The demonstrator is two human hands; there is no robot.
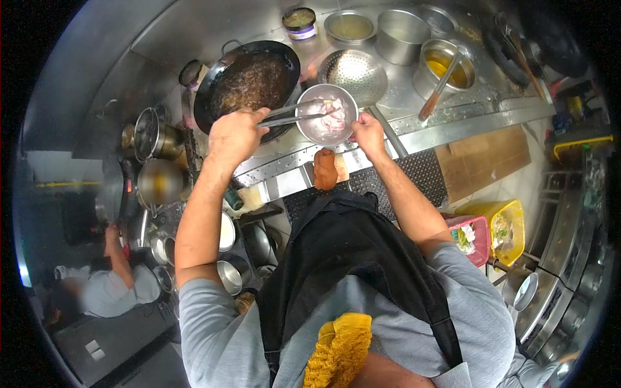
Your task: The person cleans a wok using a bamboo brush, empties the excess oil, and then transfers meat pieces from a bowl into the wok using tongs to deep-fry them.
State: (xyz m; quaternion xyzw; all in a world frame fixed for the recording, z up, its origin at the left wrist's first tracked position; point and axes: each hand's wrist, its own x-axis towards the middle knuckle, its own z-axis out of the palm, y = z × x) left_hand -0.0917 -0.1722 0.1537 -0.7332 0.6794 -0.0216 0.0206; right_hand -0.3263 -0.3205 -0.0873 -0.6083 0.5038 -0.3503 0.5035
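Note:
My left hand is closed around a pair of metal tongs, whose tips reach into a metal bowl. Pale pinkish pieces of food lie inside the bowl; I cannot tell their kind. With my right hand I grip the bowl by its right rim. A large black wok with a dark brown, wet-looking inside stands just beyond my left hand. Behind the bowl rests a perforated strainer, its long handle running down past my right hand.
Across the back stand a purple-labelled tub, metal pots and a pot of yellow liquid holding a wooden-handled ladle. A brown cloth lies at the counter edge. Yellow and pink bins are lower right; another person works at left.

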